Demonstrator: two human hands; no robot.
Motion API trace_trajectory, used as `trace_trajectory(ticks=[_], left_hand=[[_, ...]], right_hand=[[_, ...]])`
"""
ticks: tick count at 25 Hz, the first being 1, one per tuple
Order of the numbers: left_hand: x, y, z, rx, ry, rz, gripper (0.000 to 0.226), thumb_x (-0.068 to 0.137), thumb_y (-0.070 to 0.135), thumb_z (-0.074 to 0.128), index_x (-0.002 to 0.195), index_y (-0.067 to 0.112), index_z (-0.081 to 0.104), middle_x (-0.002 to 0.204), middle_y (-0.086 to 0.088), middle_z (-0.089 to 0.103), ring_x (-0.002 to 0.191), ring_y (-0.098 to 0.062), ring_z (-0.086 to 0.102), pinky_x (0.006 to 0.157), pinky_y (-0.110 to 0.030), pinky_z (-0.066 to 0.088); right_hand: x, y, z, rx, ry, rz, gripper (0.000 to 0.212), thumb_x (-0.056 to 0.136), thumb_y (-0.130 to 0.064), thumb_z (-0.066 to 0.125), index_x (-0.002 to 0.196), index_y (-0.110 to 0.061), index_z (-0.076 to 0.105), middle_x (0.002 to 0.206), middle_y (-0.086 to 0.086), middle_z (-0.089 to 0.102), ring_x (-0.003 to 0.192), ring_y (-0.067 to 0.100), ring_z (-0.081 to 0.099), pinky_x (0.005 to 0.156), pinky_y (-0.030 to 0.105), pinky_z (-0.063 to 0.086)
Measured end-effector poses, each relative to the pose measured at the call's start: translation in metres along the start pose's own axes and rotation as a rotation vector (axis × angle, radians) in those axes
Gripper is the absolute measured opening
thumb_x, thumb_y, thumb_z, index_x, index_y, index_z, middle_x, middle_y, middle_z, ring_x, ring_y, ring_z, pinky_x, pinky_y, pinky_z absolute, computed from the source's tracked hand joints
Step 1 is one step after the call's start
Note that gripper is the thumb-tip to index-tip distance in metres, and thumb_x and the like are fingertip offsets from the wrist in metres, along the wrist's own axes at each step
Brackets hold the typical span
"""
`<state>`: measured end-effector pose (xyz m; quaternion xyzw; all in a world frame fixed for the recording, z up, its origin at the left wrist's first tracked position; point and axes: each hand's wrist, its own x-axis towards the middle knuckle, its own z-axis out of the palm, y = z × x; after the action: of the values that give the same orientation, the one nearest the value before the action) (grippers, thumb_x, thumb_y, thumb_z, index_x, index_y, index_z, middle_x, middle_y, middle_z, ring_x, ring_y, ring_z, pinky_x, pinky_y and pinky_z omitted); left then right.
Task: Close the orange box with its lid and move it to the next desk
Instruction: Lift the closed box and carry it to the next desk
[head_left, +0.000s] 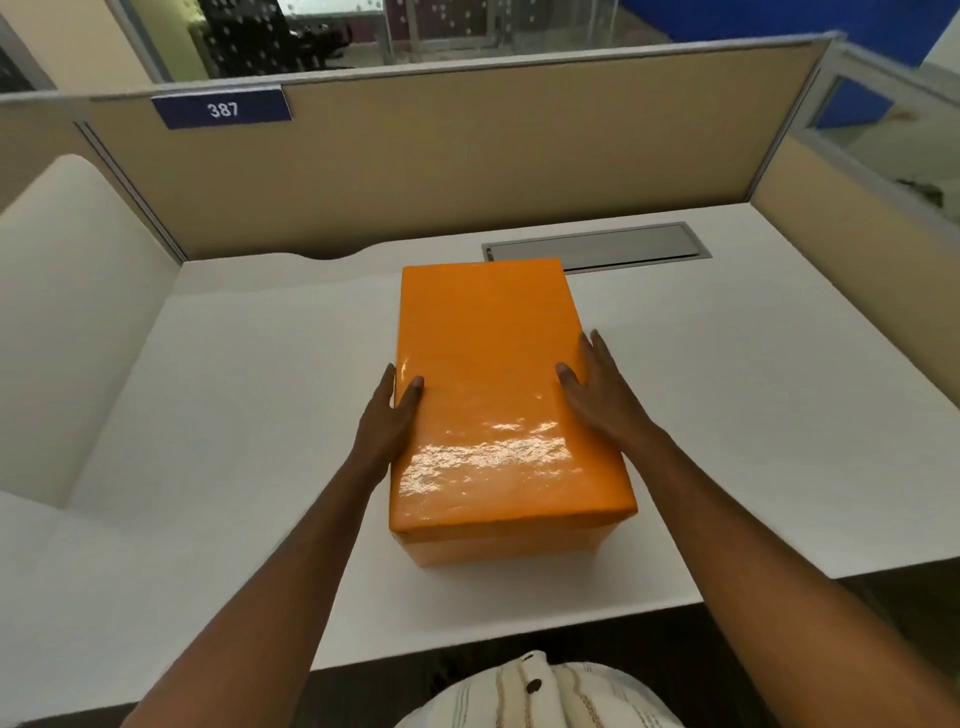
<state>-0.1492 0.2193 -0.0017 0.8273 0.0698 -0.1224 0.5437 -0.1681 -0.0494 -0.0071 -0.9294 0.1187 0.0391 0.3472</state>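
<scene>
The orange box (493, 395) stands on the white desk (753, 405) in front of me, its glossy lid on top and covering it. My left hand (387, 421) presses against the box's left side, thumb resting on the lid. On the opposite side my right hand (597, 395) is flat against the box, thumb on the lid too. Both hands clasp the box between them. Whether the box is lifted off the desk I cannot tell.
Beige partition walls (467, 156) enclose the desk at the back and right. A grey cable hatch (597, 249) lies just behind the box. A blue plate reading 387 (222, 108) hangs on the partition. Another white desk surface (67, 322) adjoins on the left.
</scene>
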Motion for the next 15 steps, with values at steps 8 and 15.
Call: trace_trajectory(ticks=[8,15], left_hand=[[0.001,-0.008,0.004,-0.127,-0.053,0.001,0.046,0.090,0.058,0.043,0.135,0.048,0.039,0.116,0.013,0.063,0.096,-0.009,0.067,0.068,-0.024,0.055],[0.003,-0.010,0.008,-0.089,0.040,-0.038,0.055,0.088,0.062,0.044,0.139,0.044,0.039,0.129,-0.003,0.063,0.098,-0.020,0.066,0.087,-0.041,0.054]], right_hand=[[0.008,0.009,0.014,0.015,0.030,-0.048,0.074,0.094,-0.051,0.034,0.150,-0.020,-0.002,0.160,0.000,0.001,0.140,0.030,0.029,0.104,0.046,0.036],[0.006,0.008,0.010,0.084,0.038,-0.068,0.071,0.094,-0.048,0.036,0.150,-0.019,0.002,0.160,0.000,0.003,0.139,0.028,0.030,0.103,0.042,0.038]])
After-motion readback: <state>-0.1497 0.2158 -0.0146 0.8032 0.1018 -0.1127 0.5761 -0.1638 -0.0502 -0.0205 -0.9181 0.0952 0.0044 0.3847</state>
